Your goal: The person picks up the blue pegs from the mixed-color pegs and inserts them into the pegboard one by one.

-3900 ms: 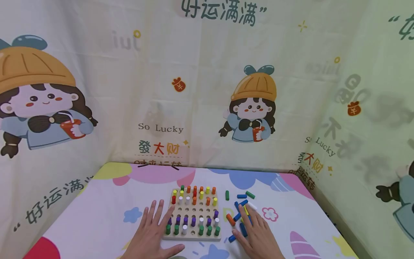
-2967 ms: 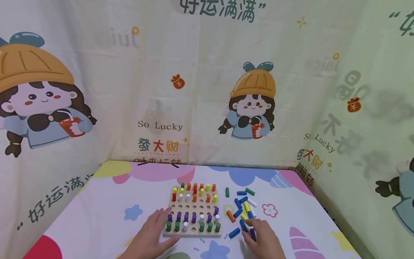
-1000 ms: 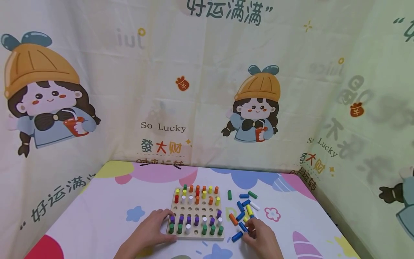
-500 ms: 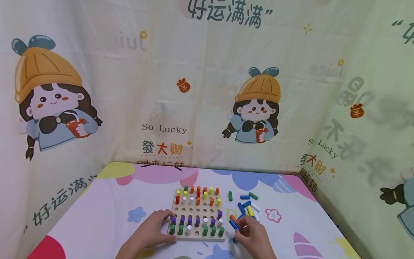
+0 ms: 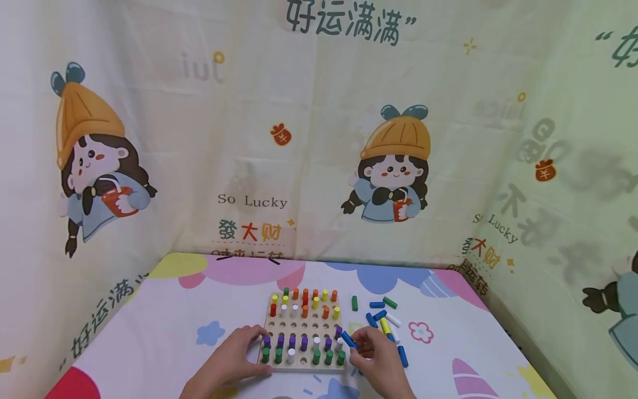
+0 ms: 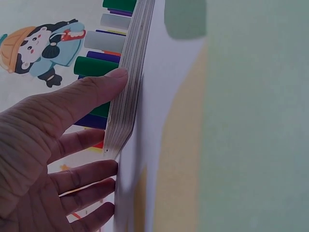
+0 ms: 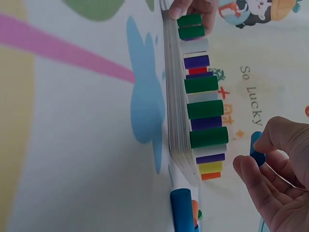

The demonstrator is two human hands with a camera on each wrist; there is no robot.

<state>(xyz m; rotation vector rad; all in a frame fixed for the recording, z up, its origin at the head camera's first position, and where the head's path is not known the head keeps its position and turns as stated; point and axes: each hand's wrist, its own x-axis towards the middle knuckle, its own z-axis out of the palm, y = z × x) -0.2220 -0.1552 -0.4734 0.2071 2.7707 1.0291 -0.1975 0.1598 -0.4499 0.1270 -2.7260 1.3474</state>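
The wooden pegboard (image 5: 320,368) stands upright-pegged on the table, with green, purple and white pegs in its near rows and yellow, orange, white and red ones in its far rows. Holes show in the middle rows. My left hand (image 5: 234,354) holds the board's near left corner; in the left wrist view the thumb (image 6: 104,89) presses the front edge. Between thumb and fingers, my right hand (image 5: 381,360) pinches a blue peg (image 5: 348,339), tilted, at the board's right edge. The right wrist view shows this blue peg (image 7: 258,149) raised above the level of the board.
Loose pegs lie right of the board: a white peg (image 5: 393,320), a yellow peg (image 5: 385,326), a green peg (image 5: 355,303) and several blue ones. One blue peg (image 5: 402,356) lies beside the right hand. A printed cloth wall (image 5: 319,183) rises behind the table.
My right hand first hovered over the loose pegs, then picked up a blue one and carried it left to the board. The left hand drew in from spread fingers to holding the board's corner.
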